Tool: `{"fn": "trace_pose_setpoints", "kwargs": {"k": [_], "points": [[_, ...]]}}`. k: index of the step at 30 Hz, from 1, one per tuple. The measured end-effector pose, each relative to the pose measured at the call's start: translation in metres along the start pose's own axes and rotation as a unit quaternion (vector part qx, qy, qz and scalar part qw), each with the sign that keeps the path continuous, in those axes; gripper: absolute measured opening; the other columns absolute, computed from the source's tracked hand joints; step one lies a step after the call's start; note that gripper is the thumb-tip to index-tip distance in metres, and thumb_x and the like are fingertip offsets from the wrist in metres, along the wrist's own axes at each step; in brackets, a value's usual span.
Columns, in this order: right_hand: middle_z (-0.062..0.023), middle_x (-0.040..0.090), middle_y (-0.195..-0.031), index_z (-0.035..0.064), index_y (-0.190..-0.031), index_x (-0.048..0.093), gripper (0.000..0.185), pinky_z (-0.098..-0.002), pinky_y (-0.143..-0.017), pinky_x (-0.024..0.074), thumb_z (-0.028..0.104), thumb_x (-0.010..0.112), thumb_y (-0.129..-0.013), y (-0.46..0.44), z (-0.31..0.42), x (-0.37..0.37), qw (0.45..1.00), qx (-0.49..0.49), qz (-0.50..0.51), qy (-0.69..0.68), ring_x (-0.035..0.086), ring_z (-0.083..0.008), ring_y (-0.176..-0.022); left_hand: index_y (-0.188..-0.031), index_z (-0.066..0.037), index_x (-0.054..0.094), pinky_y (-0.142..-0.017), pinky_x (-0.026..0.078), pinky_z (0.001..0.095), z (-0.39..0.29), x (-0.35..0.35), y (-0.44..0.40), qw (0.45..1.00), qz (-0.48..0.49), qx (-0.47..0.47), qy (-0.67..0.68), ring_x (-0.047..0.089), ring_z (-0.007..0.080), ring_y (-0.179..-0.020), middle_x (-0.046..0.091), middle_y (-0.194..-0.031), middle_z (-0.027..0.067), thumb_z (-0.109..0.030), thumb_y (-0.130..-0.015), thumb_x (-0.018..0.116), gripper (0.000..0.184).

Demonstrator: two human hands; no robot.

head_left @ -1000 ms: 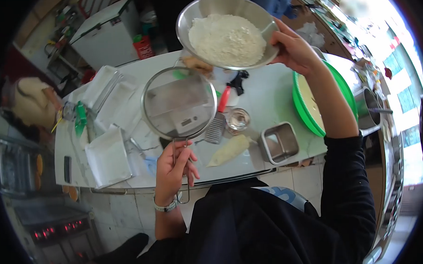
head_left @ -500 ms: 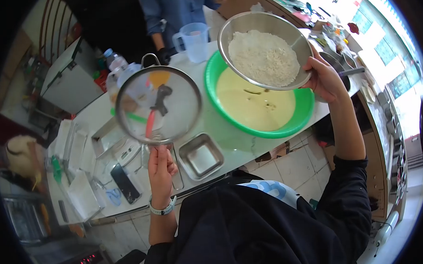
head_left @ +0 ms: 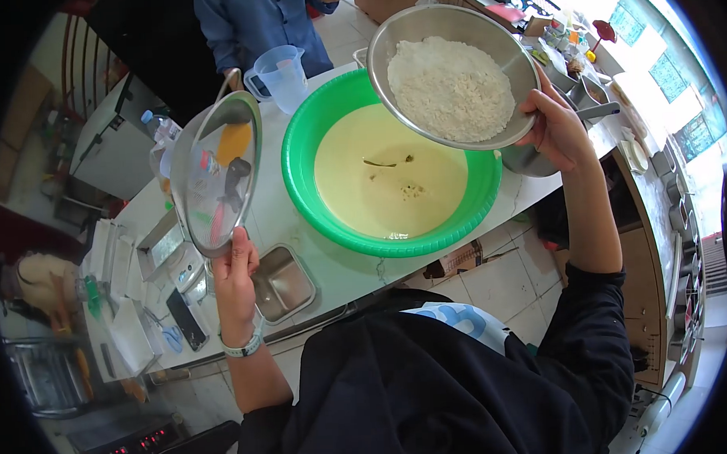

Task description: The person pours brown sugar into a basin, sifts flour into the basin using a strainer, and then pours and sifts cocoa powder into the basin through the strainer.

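Note:
My left hand [head_left: 236, 283] is closed on the handle of a round mesh sieve [head_left: 218, 176], which is tilted nearly on edge to the left of a green basin [head_left: 297, 169]. Pale yellow batter [head_left: 390, 182] with a few darker marks fills much of the basin. My right hand [head_left: 558, 124] grips the rim of a steel bowl [head_left: 382, 58] from the right. White flour [head_left: 455, 88] lies in that bowl, which hangs over the basin's upper right edge.
A square metal tin [head_left: 281, 284] stands near the table's [head_left: 349, 275] front edge. Behind the basin are a clear jug [head_left: 282, 78] and a person in blue [head_left: 264, 26]. Lined trays, a phone [head_left: 187, 319] and scissors lie at left; a steel pot [head_left: 529, 161] sits at right.
The view has swung right, bringing the green basin to the middle. The sieve has turned from nearly flat to steeply tilted. The flour bowl now hangs over the basin's edge, still in my right hand.

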State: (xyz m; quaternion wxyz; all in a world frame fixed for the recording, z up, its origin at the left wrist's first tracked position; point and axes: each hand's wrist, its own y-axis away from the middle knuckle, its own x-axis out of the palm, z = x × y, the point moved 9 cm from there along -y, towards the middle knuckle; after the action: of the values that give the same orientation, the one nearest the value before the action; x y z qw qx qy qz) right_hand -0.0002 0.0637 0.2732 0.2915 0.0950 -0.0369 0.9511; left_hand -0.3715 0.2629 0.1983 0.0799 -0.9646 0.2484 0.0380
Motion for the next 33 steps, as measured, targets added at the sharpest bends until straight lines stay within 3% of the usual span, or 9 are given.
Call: {"fn": "trace_pose_setpoints", "kwargs": {"k": [2, 3, 6, 7, 11, 14, 17, 26, 33], "points": [[-0.0072, 0.055, -0.088, 0.0128, -0.140, 0.015, 0.062, -0.0327, -0.059, 0.0585, 0.002, 0.037, -0.083, 0.000, -0.004, -0.006, 1.000, -0.002, -0.013, -0.001, 0.063, -0.0157, -0.066, -0.103, 0.001, 0.058, -0.048, 0.037, 0.0208, -0.011, -0.009, 0.003, 0.996, -0.069, 0.053, -0.018, 0.030, 0.0036, -0.043, 0.031, -0.051, -0.0062, -0.025, -0.092, 0.048, 0.030], [-0.0070, 0.055, -0.087, 0.0127, -0.140, 0.015, 0.062, -0.0326, -0.058, 0.0585, 0.002, 0.037, -0.083, 0.001, -0.006, -0.008, 1.000, -0.004, -0.012, -0.005, 0.063, -0.0156, -0.065, -0.087, -0.002, 0.059, -0.044, 0.039, 0.0212, -0.015, -0.017, 0.004, 0.992, -0.102, 0.046, -0.056, 0.038, 0.0032, -0.040, 0.038, -0.050, -0.0048, -0.023, -0.091, 0.051, 0.023], [-0.0065, 0.055, -0.085, 0.0124, -0.140, 0.015, 0.062, -0.0322, -0.056, 0.0584, 0.002, 0.037, -0.083, 0.004, -0.008, -0.011, 1.000, -0.007, -0.011, -0.013, 0.063, -0.0155, -0.063, -0.085, -0.004, 0.057, -0.037, 0.035, 0.0204, -0.040, -0.017, 0.007, 0.978, -0.129, 0.044, -0.157, 0.044, 0.0035, -0.040, 0.045, -0.052, -0.0026, -0.024, -0.090, 0.052, 0.022], [-0.0064, 0.055, -0.085, 0.0123, -0.140, 0.015, 0.062, -0.0320, -0.055, 0.0584, 0.002, 0.038, -0.083, 0.006, -0.007, -0.009, 1.000, -0.006, -0.013, -0.014, 0.062, -0.0155, -0.062, -0.117, -0.006, 0.054, -0.034, 0.034, 0.0179, -0.030, -0.019, 0.003, 0.982, -0.105, 0.046, -0.148, 0.039, 0.0020, -0.040, 0.052, -0.069, -0.0008, -0.020, -0.092, 0.048, 0.029], [-0.0074, 0.056, -0.087, 0.0129, -0.140, 0.016, 0.063, -0.0308, -0.054, 0.0579, 0.003, 0.039, -0.082, 0.002, -0.003, -0.009, 1.000, -0.019, 0.003, 0.008, 0.063, -0.0157, -0.064, -0.128, -0.009, 0.039, -0.034, 0.038, 0.0185, 0.016, 0.000, -0.013, 0.995, -0.016, -0.099, -0.013, 0.046, 0.0077, -0.046, 0.055, -0.080, 0.0052, -0.024, -0.093, 0.045, 0.038], [-0.0097, 0.057, -0.094, 0.0157, -0.140, 0.016, 0.065, -0.0308, -0.053, 0.0572, 0.005, 0.042, -0.082, -0.001, 0.008, 0.005, 0.995, -0.038, -0.014, 0.095, 0.063, -0.0158, -0.067, -0.128, -0.006, 0.034, -0.038, 0.043, 0.0238, 0.016, 0.055, -0.012, 0.962, 0.087, -0.192, 0.175, 0.053, 0.0146, -0.063, 0.053, -0.105, 0.0114, -0.025, -0.092, 0.045, 0.042], [-0.0113, 0.057, -0.100, 0.0186, -0.140, 0.018, 0.063, -0.0316, -0.052, 0.0565, 0.007, 0.043, -0.083, -0.013, 0.007, 0.031, 0.989, -0.040, 0.012, 0.140, 0.064, -0.0174, -0.069, -0.132, -0.007, 0.026, -0.040, 0.046, 0.0274, 0.018, 0.101, -0.007, 0.930, 0.172, -0.262, 0.191, 0.054, 0.0186, -0.061, 0.054, -0.107, 0.0141, -0.022, -0.093, 0.043, 0.045], [-0.0132, 0.059, -0.097, 0.0199, -0.138, 0.023, 0.064, -0.0310, -0.048, 0.0556, 0.001, 0.042, -0.079, -0.050, -0.026, 0.065, 0.955, -0.086, 0.063, 0.276, 0.063, -0.0205, -0.068, -0.113, 0.000, 0.029, -0.047, 0.051, 0.0335, 0.033, 0.178, -0.024, 0.892, 0.273, -0.243, 0.266, 0.057, 0.0226, -0.058, 0.051, -0.100, 0.0198, -0.012, -0.090, 0.044, 0.030], [-0.0146, 0.061, -0.098, 0.0221, -0.133, 0.032, 0.063, -0.0330, -0.051, 0.0565, 0.002, 0.043, -0.074, -0.053, -0.036, 0.073, 0.944, -0.114, 0.026, 0.310, 0.064, -0.0249, -0.068, -0.114, 0.001, 0.034, -0.046, 0.050, 0.0296, 0.046, 0.192, -0.028, 0.909, 0.264, -0.213, 0.241, 0.057, 0.0185, -0.057, 0.052, -0.101, 0.0171, -0.005, -0.085, 0.052, 0.034]]}}
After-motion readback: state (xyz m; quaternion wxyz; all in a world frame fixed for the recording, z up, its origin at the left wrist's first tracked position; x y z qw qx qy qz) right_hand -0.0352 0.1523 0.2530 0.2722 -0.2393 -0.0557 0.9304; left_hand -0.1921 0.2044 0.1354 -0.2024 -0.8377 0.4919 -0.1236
